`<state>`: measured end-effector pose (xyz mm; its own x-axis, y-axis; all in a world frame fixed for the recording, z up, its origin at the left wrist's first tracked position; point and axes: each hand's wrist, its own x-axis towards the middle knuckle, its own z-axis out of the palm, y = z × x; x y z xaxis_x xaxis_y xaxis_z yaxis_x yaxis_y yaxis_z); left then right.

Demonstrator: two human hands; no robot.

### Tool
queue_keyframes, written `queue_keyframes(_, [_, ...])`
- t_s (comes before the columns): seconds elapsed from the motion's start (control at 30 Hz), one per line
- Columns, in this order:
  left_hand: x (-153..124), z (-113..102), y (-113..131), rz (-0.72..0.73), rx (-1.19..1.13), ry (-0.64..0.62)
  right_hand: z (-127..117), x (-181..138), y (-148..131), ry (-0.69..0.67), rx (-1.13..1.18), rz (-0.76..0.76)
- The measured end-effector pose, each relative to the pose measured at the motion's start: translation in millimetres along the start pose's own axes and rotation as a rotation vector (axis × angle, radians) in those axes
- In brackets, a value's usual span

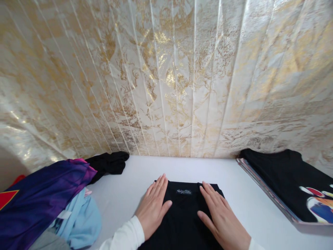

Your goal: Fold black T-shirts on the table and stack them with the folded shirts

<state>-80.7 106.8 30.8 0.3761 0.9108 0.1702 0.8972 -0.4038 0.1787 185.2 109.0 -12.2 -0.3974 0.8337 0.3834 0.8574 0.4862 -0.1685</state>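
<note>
A black shirt point(186, 222) lies folded on the white table in front of me, its neck label point(184, 191) facing up near the far edge. My left hand point(153, 205) rests flat on the shirt's left shoulder, fingers stretched forward and thumb out to the side. On the right shoulder, my right hand point(221, 215) lies flat too, with its fingers extended and the thumb apart. Neither hand grips the cloth. The shirt's near end is cut off by the bottom of the view.
At the left is a loose heap of clothes: a purple garment point(52, 191), a light blue one point(80, 222) and a black one point(111, 163). A stack of folded clothes topped by a black printed shirt point(281, 177) stands at the right. A shiny gold-patterned sheet point(177, 86) hangs behind the table point(117, 201).
</note>
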Motion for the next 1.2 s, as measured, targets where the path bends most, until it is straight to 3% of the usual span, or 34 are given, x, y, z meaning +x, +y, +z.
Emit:
queue_keyframes(0.1, [11.1,-6.1,-14.4,-0.097,-0.031,0.068,16.8,-3.8,-4.1,0.01,-0.067,-0.008])
queue_keyframes(0.17, [23.8,-12.0,-18.8,-0.128,-0.058,0.045,21.9,-3.8,-2.6,0.026,-0.111,-0.017])
queue_keyframes(0.3, [43.4,-17.2,-20.2,-0.149,-0.059,-0.033,23.0,-3.5,-1.0,0.06,-0.155,-0.035])
queue_keyframes(0.6, [51.2,-9.6,-21.1,-0.209,0.023,-0.035,19.8,-4.0,-7.7,0.035,-0.17,0.025])
queue_keyframes(0.8, [21.7,-13.5,2.2,-0.081,0.082,0.074,17.9,-4.5,-1.4,0.024,-0.118,0.035])
queue_keyframes(1.0, [-26.9,19.2,24.4,0.084,-0.005,-0.061,15.5,-14.6,-13.5,0.029,-0.055,-0.066])
queue_keyframes(1.1, [-31.4,29.9,24.7,0.054,-0.036,-0.088,24.8,-22.6,-24.9,0.045,-0.094,-0.112])
queue_keyframes(1.2, [-28.0,25.2,23.5,0.033,-0.056,-0.102,32.4,-26.6,-29.6,0.076,-0.148,-0.126])
